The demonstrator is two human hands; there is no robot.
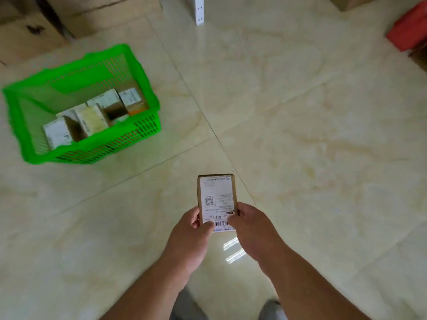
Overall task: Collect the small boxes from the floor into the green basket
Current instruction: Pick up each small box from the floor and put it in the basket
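Item in hand: one small cardboard box point(216, 199) with a white shipping label face up, barcode end toward me. My left hand point(194, 229) grips its near left edge, thumb lying on the label; my right hand point(250, 227) closes on the near right edge. Both hands are wrapped on the box, held above the tiled floor point(300, 135).

Destination: green basket point(143, 132), on the floor ahead and to my left, well apart from the box. Contents: several small boxes point(92, 116) lined along the near wall, some on edge. The far half of the basket looks free.

Other stock in view: large cartons point(30, 31) behind the basket; a red package point(409, 28) at far right.

Handling note: I judge the step to be carrying this box over to the basket. Best done by keeping the box level, bringing it over the rim rather than against the slotted wall, and lowering it into the free far side so the standing boxes are not knocked over.
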